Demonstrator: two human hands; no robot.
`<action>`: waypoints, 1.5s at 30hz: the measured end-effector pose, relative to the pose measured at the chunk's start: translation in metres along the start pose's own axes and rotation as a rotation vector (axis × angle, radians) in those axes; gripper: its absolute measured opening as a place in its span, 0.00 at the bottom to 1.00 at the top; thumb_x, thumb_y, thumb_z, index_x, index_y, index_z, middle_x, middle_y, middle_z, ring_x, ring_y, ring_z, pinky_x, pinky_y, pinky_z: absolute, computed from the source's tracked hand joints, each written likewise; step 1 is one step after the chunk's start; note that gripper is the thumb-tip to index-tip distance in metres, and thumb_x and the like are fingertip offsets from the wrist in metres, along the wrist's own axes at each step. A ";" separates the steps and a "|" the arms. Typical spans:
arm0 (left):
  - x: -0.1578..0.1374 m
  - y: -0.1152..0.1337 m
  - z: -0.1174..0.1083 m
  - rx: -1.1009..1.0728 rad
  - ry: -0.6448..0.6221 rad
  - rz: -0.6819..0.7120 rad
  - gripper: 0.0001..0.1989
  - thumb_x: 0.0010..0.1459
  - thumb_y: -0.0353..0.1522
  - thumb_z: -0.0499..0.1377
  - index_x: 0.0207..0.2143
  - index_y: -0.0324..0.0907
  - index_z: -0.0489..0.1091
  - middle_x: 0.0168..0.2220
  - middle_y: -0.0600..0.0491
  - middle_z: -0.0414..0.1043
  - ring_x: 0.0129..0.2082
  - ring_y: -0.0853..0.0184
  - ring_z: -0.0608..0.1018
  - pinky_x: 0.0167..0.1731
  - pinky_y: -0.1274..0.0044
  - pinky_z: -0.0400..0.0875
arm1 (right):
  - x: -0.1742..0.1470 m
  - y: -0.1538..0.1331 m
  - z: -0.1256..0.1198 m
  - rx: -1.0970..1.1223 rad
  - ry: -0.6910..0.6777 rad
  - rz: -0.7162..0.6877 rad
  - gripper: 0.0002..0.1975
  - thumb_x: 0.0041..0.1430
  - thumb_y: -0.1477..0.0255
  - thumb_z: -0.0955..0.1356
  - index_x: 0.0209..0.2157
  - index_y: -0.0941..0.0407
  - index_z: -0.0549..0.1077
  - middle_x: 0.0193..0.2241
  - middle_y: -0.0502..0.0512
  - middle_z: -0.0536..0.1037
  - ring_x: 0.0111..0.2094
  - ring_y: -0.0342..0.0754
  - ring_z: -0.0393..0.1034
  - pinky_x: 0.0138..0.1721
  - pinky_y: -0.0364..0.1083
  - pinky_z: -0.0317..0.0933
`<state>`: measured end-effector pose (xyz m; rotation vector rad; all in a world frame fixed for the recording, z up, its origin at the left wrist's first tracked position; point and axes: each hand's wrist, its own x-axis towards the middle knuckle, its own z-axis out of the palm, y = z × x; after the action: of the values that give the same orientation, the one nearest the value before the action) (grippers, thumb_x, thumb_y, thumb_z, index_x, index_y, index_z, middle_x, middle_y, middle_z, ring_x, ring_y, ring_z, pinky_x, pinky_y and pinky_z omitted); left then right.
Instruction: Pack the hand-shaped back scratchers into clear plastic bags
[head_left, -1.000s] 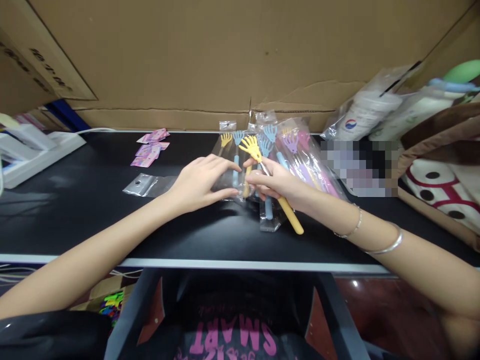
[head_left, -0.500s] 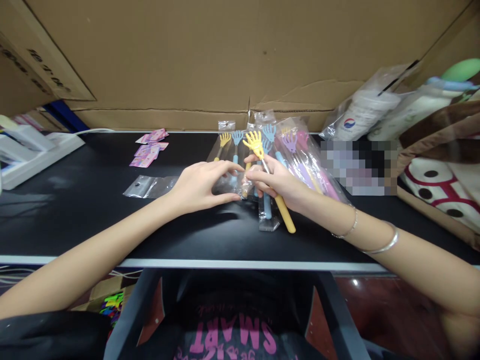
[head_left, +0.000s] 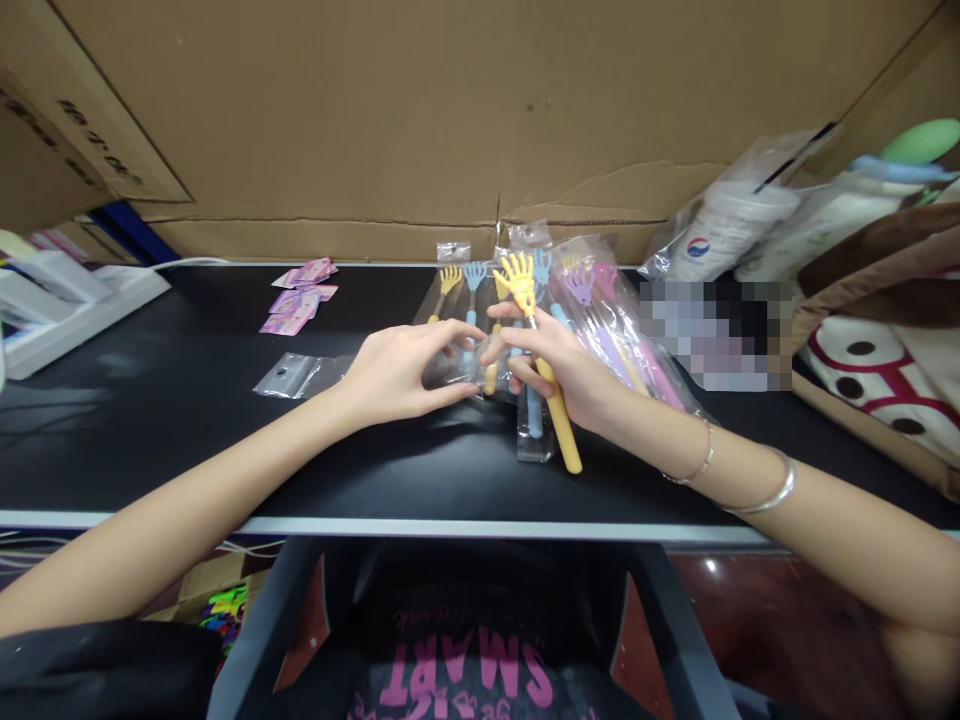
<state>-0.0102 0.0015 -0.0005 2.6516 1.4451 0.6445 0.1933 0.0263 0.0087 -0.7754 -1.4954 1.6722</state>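
My right hand is closed around a yellow back scratcher, its hand-shaped head pointing up and away and its handle slanting toward the table's front edge. My left hand lies just to the left, thumb and index finger apart, over a clear plastic bag. The bag's hole-punched end sticks out left of my wrist; its middle is hidden under the hand. Behind both hands lie several bagged back scratchers, among them a blue one, a yellow one and a purple one.
Small pink-purple cards lie at the left, near a white power strip. A bagged white cup, a bottle and a brown-trimmed cloth bag stand at the right. A cardboard wall closes off the back.
The yellow back scratcher has tipped slightly more upright in my right hand, whose fingers have shifted. The clear bag has slid a little to the right. My left hand has hardly moved.
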 end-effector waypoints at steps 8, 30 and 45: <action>0.001 -0.003 -0.001 -0.037 0.015 -0.061 0.24 0.57 0.51 0.55 0.51 0.48 0.65 0.45 0.55 0.76 0.43 0.63 0.78 0.36 0.78 0.64 | 0.002 0.000 -0.003 0.000 0.018 0.000 0.14 0.57 0.69 0.66 0.44 0.55 0.63 0.29 0.45 0.76 0.12 0.33 0.48 0.21 0.41 0.60; -0.001 -0.006 0.003 0.101 -0.028 -0.005 0.22 0.59 0.48 0.54 0.52 0.49 0.66 0.42 0.56 0.73 0.38 0.66 0.76 0.31 0.79 0.62 | 0.005 -0.007 -0.006 -0.064 0.001 -0.196 0.12 0.58 0.70 0.64 0.44 0.55 0.64 0.38 0.48 0.77 0.12 0.32 0.47 0.15 0.40 0.53; 0.004 -0.013 -0.005 -0.190 0.098 -0.161 0.23 0.56 0.48 0.57 0.49 0.45 0.70 0.39 0.55 0.75 0.35 0.68 0.76 0.37 0.78 0.68 | 0.011 -0.040 -0.041 -0.434 -0.441 -0.022 0.18 0.68 0.57 0.55 0.37 0.54 0.66 0.17 0.41 0.63 0.13 0.35 0.48 0.18 0.40 0.52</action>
<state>-0.0201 0.0113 0.0025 2.3633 1.5186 0.8592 0.2273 0.0593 0.0429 -0.6253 -2.2139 1.5864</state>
